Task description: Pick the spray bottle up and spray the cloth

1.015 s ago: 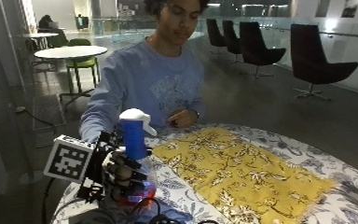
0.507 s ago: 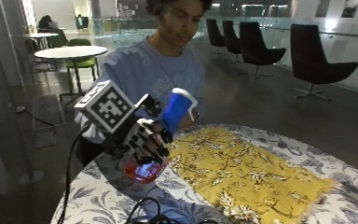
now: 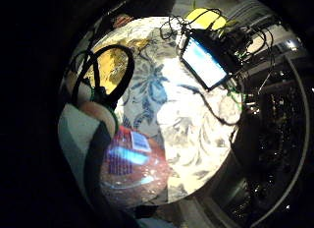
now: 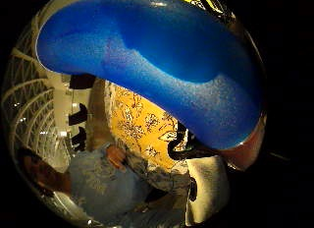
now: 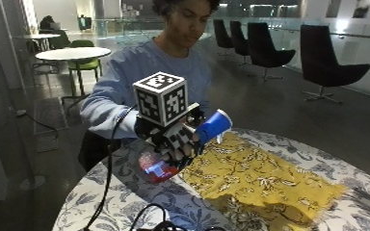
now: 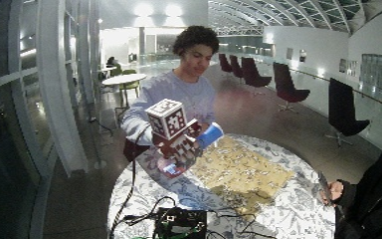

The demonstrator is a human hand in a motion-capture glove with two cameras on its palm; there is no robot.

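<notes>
My gloved right hand (image 5: 175, 139) grips a spray bottle (image 5: 212, 126) above the near left part of the round table. The bottle has a blue spray head and a reddish body (image 5: 156, 168). It is held tilted, head pointing toward the yellow patterned cloth (image 5: 262, 180), which lies flat on the table. In the wide outside view the hand (image 6: 181, 147) holds the bottle (image 6: 209, 135) just beside the cloth (image 6: 240, 167). The blue head (image 4: 162, 56) fills the thumb side palm view, above the cloth (image 4: 142, 125). The bottle's body (image 3: 130, 164) shows in the little finger side view.
A floral tablecloth covers the table (image 5: 108, 202). A black device with cables (image 6: 178, 221) sits at the table's near edge, its lit screen (image 3: 206, 61) showing in the palm view. The person's bare left hand (image 4: 116, 156) rests by the far table edge.
The bottle stood upright on the table in my hand a second ago. It has since been lifted and tilted, its blue head now pointing toward the cloth.
</notes>
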